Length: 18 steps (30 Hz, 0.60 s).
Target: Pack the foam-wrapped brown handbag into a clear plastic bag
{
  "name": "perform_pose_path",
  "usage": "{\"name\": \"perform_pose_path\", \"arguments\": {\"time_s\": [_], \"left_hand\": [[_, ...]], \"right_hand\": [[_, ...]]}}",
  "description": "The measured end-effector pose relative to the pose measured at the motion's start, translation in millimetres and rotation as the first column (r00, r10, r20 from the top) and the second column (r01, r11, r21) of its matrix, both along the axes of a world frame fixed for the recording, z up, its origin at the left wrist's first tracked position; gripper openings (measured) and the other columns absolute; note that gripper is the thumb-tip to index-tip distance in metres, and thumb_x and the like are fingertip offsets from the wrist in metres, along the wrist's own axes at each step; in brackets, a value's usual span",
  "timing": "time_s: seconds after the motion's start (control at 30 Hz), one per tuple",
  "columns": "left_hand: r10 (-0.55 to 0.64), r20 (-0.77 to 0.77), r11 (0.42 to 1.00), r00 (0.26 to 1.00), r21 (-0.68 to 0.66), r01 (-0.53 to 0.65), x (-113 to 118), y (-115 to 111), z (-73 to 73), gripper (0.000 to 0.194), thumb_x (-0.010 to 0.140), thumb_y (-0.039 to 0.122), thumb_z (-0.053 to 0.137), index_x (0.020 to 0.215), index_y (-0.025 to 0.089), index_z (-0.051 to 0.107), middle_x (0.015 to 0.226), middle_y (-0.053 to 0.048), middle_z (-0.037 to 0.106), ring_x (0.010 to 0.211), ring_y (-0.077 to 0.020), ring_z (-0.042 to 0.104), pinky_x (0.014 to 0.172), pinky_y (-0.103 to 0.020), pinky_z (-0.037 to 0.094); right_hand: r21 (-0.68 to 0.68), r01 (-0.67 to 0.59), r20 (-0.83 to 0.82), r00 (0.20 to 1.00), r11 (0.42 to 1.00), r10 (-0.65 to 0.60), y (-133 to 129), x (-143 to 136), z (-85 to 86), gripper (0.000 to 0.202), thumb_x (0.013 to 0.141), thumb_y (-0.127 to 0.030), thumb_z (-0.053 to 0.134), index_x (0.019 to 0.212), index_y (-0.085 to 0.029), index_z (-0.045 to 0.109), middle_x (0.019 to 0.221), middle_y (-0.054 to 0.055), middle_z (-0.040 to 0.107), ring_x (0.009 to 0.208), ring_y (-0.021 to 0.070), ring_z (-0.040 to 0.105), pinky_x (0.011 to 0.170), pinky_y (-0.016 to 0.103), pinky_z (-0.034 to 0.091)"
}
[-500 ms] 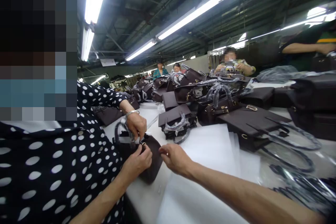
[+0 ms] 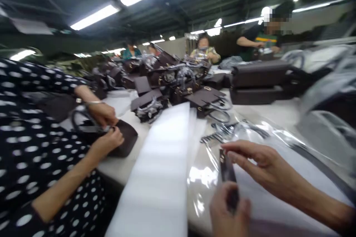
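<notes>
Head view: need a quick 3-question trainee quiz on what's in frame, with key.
1. True or false: the left hand and right hand both touch the dark strap.
2. Whose hands are on the brown bag at left: A) the wearer's, B) the co-worker in the polka-dot top?
3. Fill in: the stack of white foam sheets lies ____ of the strap.

Key: 1 true; 2 B; 3 left.

Left hand point(image 2: 229, 213) being cut off by the bottom edge, covering the lower end of the dark strap point(image 2: 226, 172). Right hand point(image 2: 260, 164) blurring with motion. Faces at upper right showing pixelated. Distant handbags point(image 2: 167, 70) smearing beyond detail.
</notes>
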<state>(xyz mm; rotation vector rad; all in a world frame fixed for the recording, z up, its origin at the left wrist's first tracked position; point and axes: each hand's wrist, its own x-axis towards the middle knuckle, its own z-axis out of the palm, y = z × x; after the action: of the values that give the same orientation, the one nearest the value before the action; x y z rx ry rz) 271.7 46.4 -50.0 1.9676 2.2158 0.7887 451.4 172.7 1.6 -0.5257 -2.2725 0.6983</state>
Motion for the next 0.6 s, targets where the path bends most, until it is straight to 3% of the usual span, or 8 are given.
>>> {"name": "perform_pose_path", "arguments": {"time_s": [0.03,0.07,0.1,0.17,0.23,0.33,0.43,0.6], "left_hand": [[-0.016,0.117,1.0,0.993,0.007,0.015,42,2,-13.0,0.027,0.087,0.036,0.048,0.103,0.016,0.057,0.087,-0.006,0.066,0.076,-0.0138,0.062,0.066,-0.024,0.052],[0.115,0.4,0.988,0.909,0.053,-0.148,75,1,-22.9,0.024,0.087,0.03,0.046,0.103,0.016,0.056,0.086,-0.006,0.065,0.074,-0.013,0.062,0.065,-0.023,0.052],[0.092,0.587,0.988,0.804,0.047,-0.147,99,0,-30.0,0.025,0.085,0.032,0.05,0.104,0.017,0.055,0.088,-0.005,0.065,0.074,-0.0134,0.061,0.065,-0.023,0.052],[0.09,0.782,0.984,0.617,0.026,-0.177,119,0,-38.8,0.026,0.083,0.034,0.053,0.103,0.018,0.053,0.091,-0.004,0.064,0.079,-0.0148,0.061,0.07,-0.025,0.052],[0.069,0.815,0.987,0.575,0.03,-0.16,116,3,-42.8,0.028,0.081,0.036,0.055,0.103,0.018,0.052,0.094,-0.004,0.062,0.085,-0.016,0.06,0.075,-0.027,0.051],[0.064,0.741,0.98,0.669,0.08,-0.183,104,6,-43.0,0.033,0.081,0.036,0.056,0.108,0.018,0.05,0.108,-0.008,0.058,0.08,-0.0142,0.059,0.072,-0.029,0.052],[0.026,0.528,0.958,0.849,0.23,-0.172,103,5,-39.9,0.033,0.083,0.032,0.053,0.114,0.02,0.048,0.134,-0.013,0.04,0.087,-0.0167,0.059,0.076,-0.035,0.052],[-0.22,0.022,0.888,0.975,0.419,0.191,97,1,-34.8,0.022,0.086,0.021,0.048,0.107,0.022,0.056,0.113,-0.006,0.059,0.101,-0.0186,0.056,0.085,-0.036,0.049]], "right_hand": [[0.01,0.078,0.015,0.997,0.997,-0.078,-5,26,-1.6,0.018,0.085,-0.03,0.051,0.1,-0.027,0.061,0.091,0.002,0.065,0.079,0.0133,0.062,0.067,0.02,0.052],[0.032,0.136,0.046,0.989,0.99,-0.137,-12,50,-4.4,0.019,0.085,-0.028,0.051,0.102,-0.026,0.059,0.093,0.002,0.064,0.082,0.0129,0.062,0.069,0.02,0.052],[0.074,0.171,0.074,0.982,0.983,-0.176,-22,71,-8.5,0.02,0.085,-0.025,0.05,0.104,-0.026,0.058,0.094,0.003,0.064,0.084,0.0123,0.061,0.071,0.019,0.052],[0.211,0.184,0.121,0.97,0.96,-0.213,-45,99,-21.2,0.025,0.085,-0.021,0.05,0.11,-0.023,0.055,0.102,0.005,0.061,0.094,0.0131,0.059,0.079,0.021,0.051],[0.376,0.163,0.166,0.957,0.912,-0.239,-63,110,-38.7,0.034,0.084,-0.02,0.051,0.118,-0.019,0.051,0.118,0.01,0.055,0.111,0.0185,0.051,0.091,0.03,0.047],[0.551,0.099,0.233,0.935,0.829,-0.266,-72,105,-65.3,0.042,0.083,-0.016,0.049,0.125,-0.014,0.047,0.131,0.012,0.045,0.126,0.0253,0.035,0.101,0.044,0.037],[0.61,0.053,0.253,0.933,0.79,-0.257,-67,97,-80.3,0.04,0.086,-0.013,0.046,0.126,-0.016,0.047,0.131,0.008,0.045,0.128,0.0227,0.032,0.103,0.043,0.035],[0.642,0.095,0.177,0.947,0.76,-0.268,-60,102,-76.0,0.033,0.091,-0.019,0.038,0.119,-0.015,0.053,0.127,0.005,0.05,0.124,0.0208,0.038,0.1,0.037,0.039]]}}
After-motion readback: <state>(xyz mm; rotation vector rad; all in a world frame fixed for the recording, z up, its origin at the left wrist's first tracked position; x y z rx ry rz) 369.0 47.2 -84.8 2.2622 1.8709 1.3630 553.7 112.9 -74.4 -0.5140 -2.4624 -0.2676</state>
